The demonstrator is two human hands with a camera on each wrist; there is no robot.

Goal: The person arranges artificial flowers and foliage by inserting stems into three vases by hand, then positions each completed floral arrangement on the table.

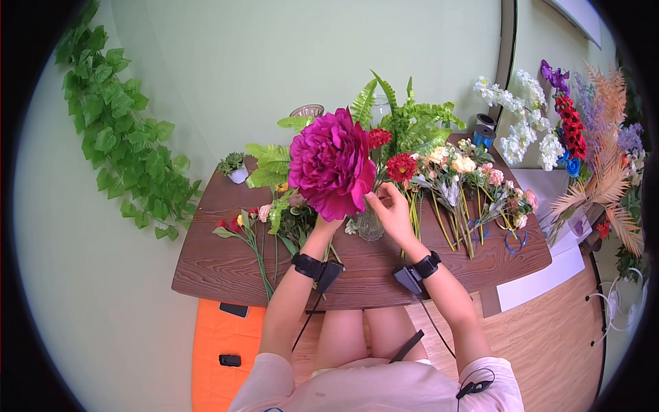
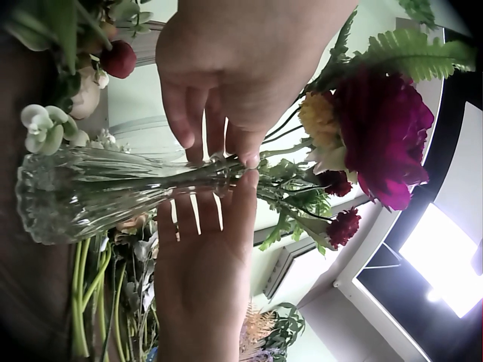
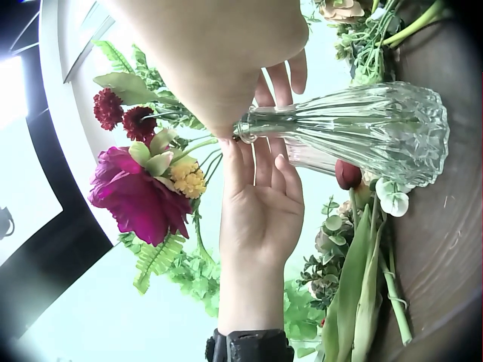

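A ribbed clear glass vase [image 1: 371, 226] [image 2: 90, 192] stands upright on the brown wooden table [image 1: 220, 254]. Around its narrow neck, my left hand [image 1: 325, 226] [image 3: 264, 211] and right hand [image 1: 391, 211] [image 2: 204, 256] hold from opposite sides, thumbs at the rim and fingers behind. Out of the vase mouth rise a big magenta peony [image 1: 329, 165] [image 3: 139, 196], small dark red flowers [image 1: 401, 167], a yellow flower [image 3: 189, 179] and fern leaves [image 1: 271, 165]. In the head view the peony covers part of the left hand.
Loose stems with roses and pale flowers [image 1: 463, 165] lie on the table's right; red and pink stems [image 1: 257, 233] lie left. A small potted plant [image 1: 237, 172] stands at the back left. Blue ribbon spools [image 1: 484, 130] stand back right, near tall floral stems [image 1: 570, 127]. Ivy [image 1: 110, 137] hangs left.
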